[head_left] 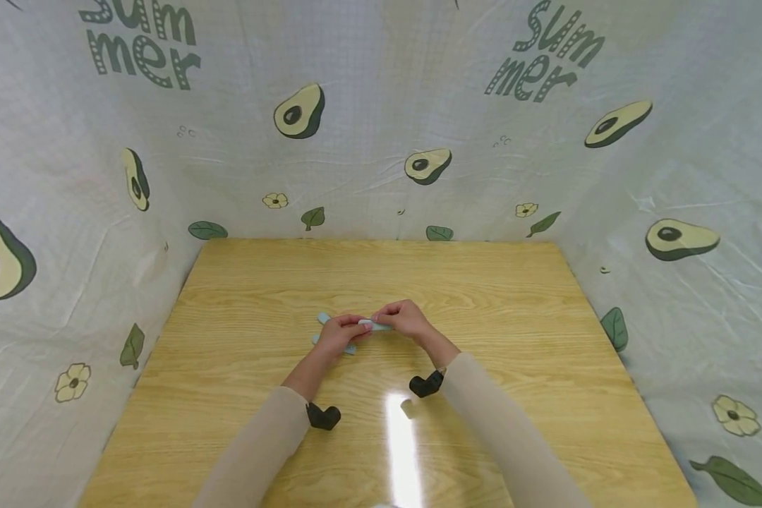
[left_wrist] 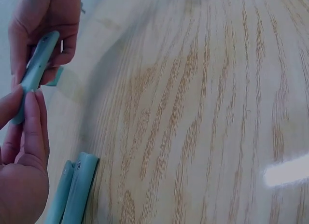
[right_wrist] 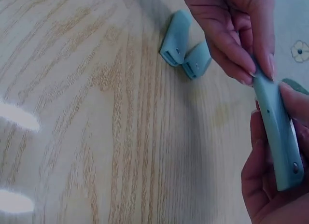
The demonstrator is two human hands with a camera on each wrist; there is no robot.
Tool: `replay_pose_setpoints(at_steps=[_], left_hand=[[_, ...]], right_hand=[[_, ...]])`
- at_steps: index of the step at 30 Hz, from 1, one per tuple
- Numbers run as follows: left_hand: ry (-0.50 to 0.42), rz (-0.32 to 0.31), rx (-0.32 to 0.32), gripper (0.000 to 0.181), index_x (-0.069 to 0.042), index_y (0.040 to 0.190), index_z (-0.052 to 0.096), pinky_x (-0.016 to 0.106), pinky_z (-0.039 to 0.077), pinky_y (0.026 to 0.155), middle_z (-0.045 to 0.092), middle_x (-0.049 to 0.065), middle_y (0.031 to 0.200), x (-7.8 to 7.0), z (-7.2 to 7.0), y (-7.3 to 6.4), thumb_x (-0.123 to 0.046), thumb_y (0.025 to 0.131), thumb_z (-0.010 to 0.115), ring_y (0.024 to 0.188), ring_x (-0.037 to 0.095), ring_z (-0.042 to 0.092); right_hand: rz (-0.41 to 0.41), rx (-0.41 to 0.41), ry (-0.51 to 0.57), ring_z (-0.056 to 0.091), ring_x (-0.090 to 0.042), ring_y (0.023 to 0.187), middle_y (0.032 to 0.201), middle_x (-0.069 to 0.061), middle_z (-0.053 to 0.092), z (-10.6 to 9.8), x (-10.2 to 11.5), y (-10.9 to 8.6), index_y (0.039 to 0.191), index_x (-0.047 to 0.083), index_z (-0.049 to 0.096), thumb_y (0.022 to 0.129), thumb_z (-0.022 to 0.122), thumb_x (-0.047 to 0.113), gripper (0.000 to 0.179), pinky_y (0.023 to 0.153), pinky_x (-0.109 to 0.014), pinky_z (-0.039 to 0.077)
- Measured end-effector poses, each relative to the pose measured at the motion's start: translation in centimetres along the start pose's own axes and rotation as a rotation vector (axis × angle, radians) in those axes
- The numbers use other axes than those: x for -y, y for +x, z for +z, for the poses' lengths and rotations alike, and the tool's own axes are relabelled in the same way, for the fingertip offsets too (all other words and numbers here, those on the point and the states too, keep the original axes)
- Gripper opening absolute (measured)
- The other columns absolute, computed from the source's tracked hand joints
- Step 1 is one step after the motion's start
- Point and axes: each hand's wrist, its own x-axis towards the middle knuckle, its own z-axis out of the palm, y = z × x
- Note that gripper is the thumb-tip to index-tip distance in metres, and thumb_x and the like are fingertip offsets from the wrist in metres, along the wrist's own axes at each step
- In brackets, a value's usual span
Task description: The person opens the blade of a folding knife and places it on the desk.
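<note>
Teal piece (right_wrist: 276,127), two-handed grip (head_left: 341,333) (head_left: 406,317), cloth (head_left: 368,70) printed "summer"

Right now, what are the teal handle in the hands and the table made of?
The teal handle looks like smooth, satin plastic: evenly coloured, with a shiny, probably metal rivet. The table seems to be wood, or a wood-look laminate, with a glossy finish: grain lines and bright reflections show.

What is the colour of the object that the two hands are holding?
The held object is light blue-green; it shows best in the right wrist view.
</note>
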Motion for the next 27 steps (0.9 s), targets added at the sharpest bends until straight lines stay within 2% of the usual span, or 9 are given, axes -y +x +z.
replay_pose_setpoints(at_steps=[2, 5, 11, 17, 19, 21, 25, 27], left_hand=[[0.006, -0.014, 0.0, 0.029, 0.01, 0.118, 0.058, 0.039, 0.053, 0.098, 0.067, 0.007, 0.097, 0.0, 0.0, 0.0, -0.002, 0.092, 0.062, 0.09, 0.014, 0.072], [0.01, -0.03, 0.001, 0.029, 0.009, 0.119, 0.058, 0.039, 0.054, 0.097, 0.069, 0.008, 0.098, -0.2, 0.0, 0.0, -0.004, 0.093, 0.062, 0.09, 0.014, 0.072], [0.007, -0.042, -0.003, 0.032, 0.008, 0.121, 0.057, 0.035, 0.054, 0.096, 0.068, 0.012, 0.105, -0.8, 0.0, 0.0, -0.005, 0.093, 0.063, 0.096, 0.018, 0.072], [0.027, -0.024, 0.022, 0.033, 0.011, 0.12, 0.056, 0.032, 0.056, 0.093, 0.07, 0.009, 0.099, -0.8, 0.0, -0.1, -0.005, 0.093, 0.063, 0.089, 0.012, 0.072], [0.018, -0.021, 0.023, 0.032, 0.012, 0.119, 0.056, 0.03, 0.057, 0.09, 0.07, 0.008, 0.096, -0.8, -0.1, -0.2, -0.004, 0.093, 0.063, 0.088, 0.012, 0.072], [0.007, -0.024, 0.028, 0.03, 0.012, 0.117, 0.057, 0.029, 0.058, 0.088, 0.069, 0.007, 0.093, -0.7, -0.3, -0.3, -0.002, 0.092, 0.062, 0.088, 0.014, 0.072], [0.04, -0.033, 0.063, 0.027, 0.012, 0.116, 0.058, 0.027, 0.059, 0.086, 0.07, 0.003, 0.09, -0.6, -0.6, -0.6, -0.001, 0.093, 0.061, 0.089, 0.016, 0.072], [0.071, -0.033, 0.093, 0.027, 0.011, 0.117, 0.059, 0.025, 0.059, 0.084, 0.071, 0.001, 0.089, -0.5, -0.6, -0.7, -0.003, 0.093, 0.061, 0.087, 0.014, 0.072]], right_hand=[[-0.008, -0.028, -0.015, 0.063, -0.015, 0.085, 0.099, -0.011, 0.075, 0.1, 0.2, -0.1, 0.093, 0.001, 0.075, 0.091, 0.065, 0.013, 0.016, 0.074, -0.03, 0.053], [-0.035, -0.074, -0.008, 0.06, -0.01, 0.08, 0.094, -0.008, 0.075, 0.5, -1.0, 0.9, 0.089, 0.003, 0.075, 0.091, 0.066, 0.013, 0.014, 0.066, -0.019, 0.047], [-0.053, -0.128, 0.033, 0.056, -0.01, 0.076, 0.094, -0.009, 0.073, 0.7, -1.0, 1.0, 0.089, 0.001, 0.074, 0.091, 0.066, 0.016, 0.016, 0.062, -0.019, 0.045], [-0.02, -0.207, 0.106, 0.057, -0.009, 0.076, 0.096, -0.007, 0.073, 0.8, -1.1, 1.1, 0.088, 0.002, 0.073, 0.091, 0.067, 0.021, 0.021, 0.06, -0.019, 0.045], [-0.021, -0.19, 0.094, 0.056, -0.009, 0.077, 0.096, -0.007, 0.072, 0.6, -1.1, 1.2, 0.089, 0.002, 0.073, 0.091, 0.067, 0.023, 0.022, 0.061, -0.019, 0.045], [-0.032, -0.142, 0.032, 0.055, -0.009, 0.076, 0.095, -0.007, 0.072, 0.2, -1.1, 1.4, 0.091, 0.004, 0.073, 0.092, 0.066, 0.026, 0.023, 0.061, -0.019, 0.043], [-0.092, 0.007, -0.152, 0.052, -0.01, 0.073, 0.093, -0.003, 0.072, -0.7, -0.7, 1.8, 0.09, 0.011, 0.074, 0.094, 0.063, 0.033, 0.024, 0.062, -0.021, 0.041], [-0.133, 0.092, -0.211, 0.051, -0.011, 0.072, 0.093, -0.002, 0.071, -1.1, -0.3, 2.0, 0.09, 0.012, 0.073, 0.095, 0.062, 0.033, 0.024, 0.063, -0.021, 0.04]])
